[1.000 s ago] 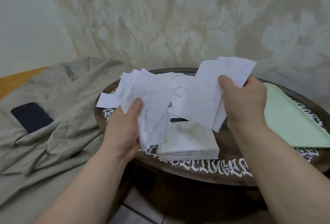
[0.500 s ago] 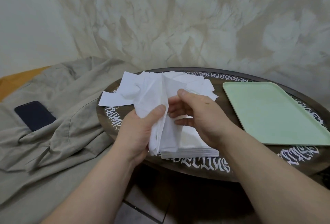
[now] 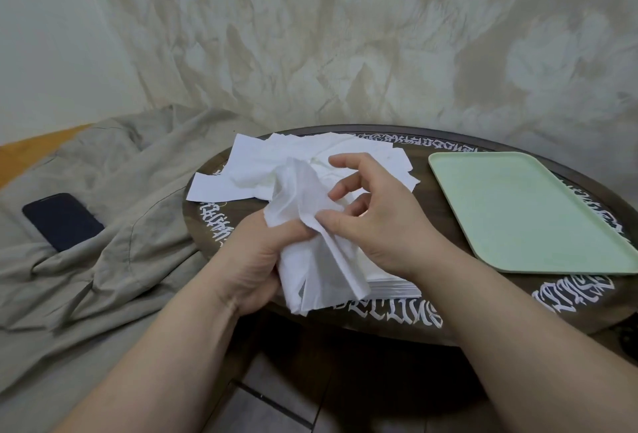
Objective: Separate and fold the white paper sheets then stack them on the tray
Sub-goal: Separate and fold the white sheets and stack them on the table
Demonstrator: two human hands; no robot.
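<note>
A mottled cream wall [image 3: 345, 35] backs the round dark table [image 3: 483, 315] with white lettering round its rim, where I work — my left hand [image 3: 255, 260] grips a crumpled bunch of white paper sheets [image 3: 310, 243], thumb curled over the front of it, just above the table's near edge. My right hand [image 3: 373, 222] pinches the bunch's right edge between thumb and a finger, the other fingers curled loosely above. Under my hands lies a neat stack of sheets [image 3: 393, 280], partly hidden; behind them loose sheets [image 3: 262, 163] spread across the far left of the table. The pale green tray [image 3: 524, 211] sits on the table's right side, apart from the paper, with nothing on it. To the left, beige cloth [image 3: 103, 243] lies rumpled — a dark phone [image 3: 62, 220] rests on it
</note>
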